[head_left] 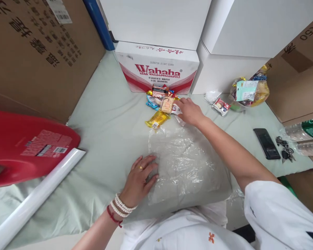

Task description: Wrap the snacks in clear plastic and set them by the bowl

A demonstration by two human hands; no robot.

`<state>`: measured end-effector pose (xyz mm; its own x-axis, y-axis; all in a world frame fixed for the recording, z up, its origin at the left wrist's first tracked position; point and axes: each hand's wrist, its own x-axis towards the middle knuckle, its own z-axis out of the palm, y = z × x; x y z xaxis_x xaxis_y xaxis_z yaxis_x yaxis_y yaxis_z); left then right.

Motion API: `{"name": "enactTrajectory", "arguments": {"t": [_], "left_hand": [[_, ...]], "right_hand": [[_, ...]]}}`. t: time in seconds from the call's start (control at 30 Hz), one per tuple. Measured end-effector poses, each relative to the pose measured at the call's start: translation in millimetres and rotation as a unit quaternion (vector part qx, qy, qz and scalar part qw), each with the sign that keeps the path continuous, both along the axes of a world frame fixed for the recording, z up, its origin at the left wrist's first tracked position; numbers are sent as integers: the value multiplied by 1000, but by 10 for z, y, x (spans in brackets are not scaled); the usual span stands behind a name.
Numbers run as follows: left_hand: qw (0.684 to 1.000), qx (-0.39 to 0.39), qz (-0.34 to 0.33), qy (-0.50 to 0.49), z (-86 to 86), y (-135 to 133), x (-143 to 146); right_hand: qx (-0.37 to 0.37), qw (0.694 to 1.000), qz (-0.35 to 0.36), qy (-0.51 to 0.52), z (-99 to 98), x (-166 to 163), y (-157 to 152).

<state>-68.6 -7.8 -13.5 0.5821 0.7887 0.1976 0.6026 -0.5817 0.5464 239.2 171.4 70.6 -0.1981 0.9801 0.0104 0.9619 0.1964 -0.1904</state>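
Observation:
A clear plastic bag (pixel 185 163) lies flat on the pale green cloth before me. My left hand (pixel 143 173), with a ring and bead bracelets, rests at the bag's left edge, its fingers apart and touching the plastic. Beyond the bag is a small heap of wrapped snacks, among them a biscuit in clear wrap (pixel 167 104), a yellow packet (pixel 158 119), a blue packet (pixel 153 102) and a brown packet (pixel 159 91). My right hand (pixel 189 110) reaches to the heap's right side. Its fingers stretch out against the packets, with their tips partly hidden.
A Wahaba-style white water carton marked Wahaha (pixel 159 71) stands behind the snacks. To the right are a red-white packet (pixel 221 106), a filled snack bag (pixel 249 92), a phone (pixel 266 143), keys (pixel 286 149) and bottles (pixel 311 128). A red jug (pixel 31 146) and white roll (pixel 39 198) flank the left.

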Motion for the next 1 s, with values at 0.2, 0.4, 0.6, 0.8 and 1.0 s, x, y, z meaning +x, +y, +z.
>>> {"name": "enactTrajectory", "arguments": {"t": [0.2,0.4,0.6,0.8,1.0], "left_hand": [[998,12,-18,66,48,-35,24],[995,-9,-28,96,74,-48,67],[994,-14,-13,107,74,-163,108],[993,-18,3,118,92,-301,135],[993,-17,4,119,93,-314,135]], "right_hand": [[-33,996,-74,-40,-206,-189,215],[-42,994,-69,-77,176,191,-197],[-13,996,-57,60,476,481,-1064],[-63,986,54,146,110,77,-1797],[-115,983,95,109,-201,-89,-1995]]}}
